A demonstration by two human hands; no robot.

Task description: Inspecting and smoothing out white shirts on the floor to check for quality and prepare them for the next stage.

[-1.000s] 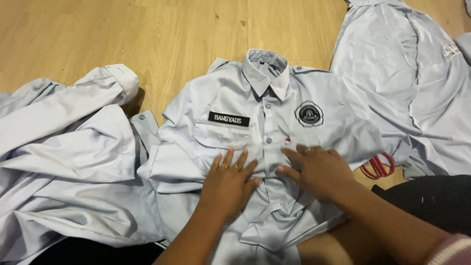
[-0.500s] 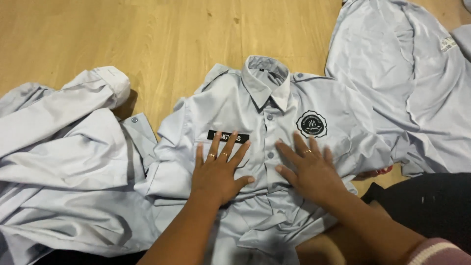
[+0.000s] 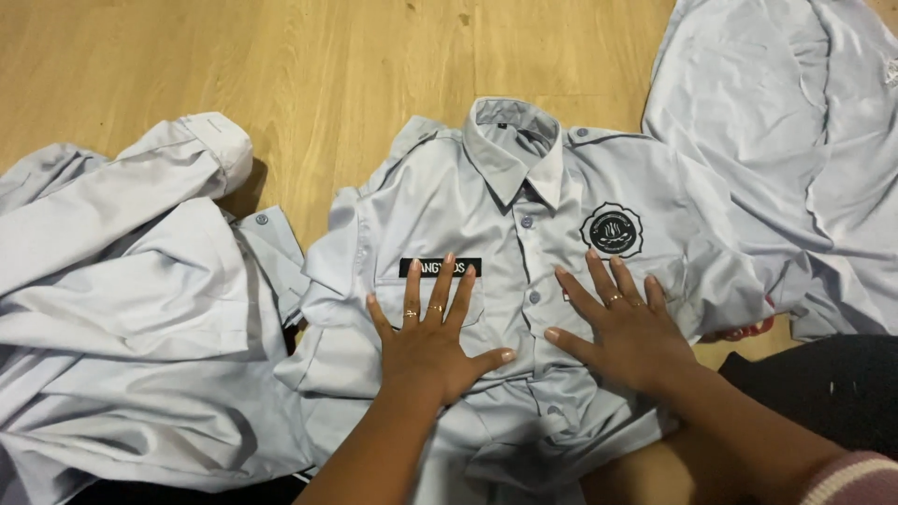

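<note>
A pale grey buttoned uniform shirt [image 3: 486, 206] lies face up on the wooden floor [image 3: 309, 65], collar away from me. It has a black name strip on one chest side and a round black badge [image 3: 612, 230] on the other. My left hand [image 3: 432, 337] lies flat, fingers spread, on the chest pocket just under the name strip. My right hand [image 3: 625, 327] presses flat beside the button line, below the badge. Both hands wear rings and hold nothing.
A crumpled pale grey shirt [image 3: 122, 309] with a rolled cuff lies to the left, overlapping the middle shirt's sleeve. Another pale grey garment [image 3: 795, 140] is spread at the upper right. Dark fabric [image 3: 832, 393] sits at the lower right.
Both hands have slid up the shirt front, from the lower part near the hem to chest level, with the fingers spreading wider. The shirt front looks flatter.
</note>
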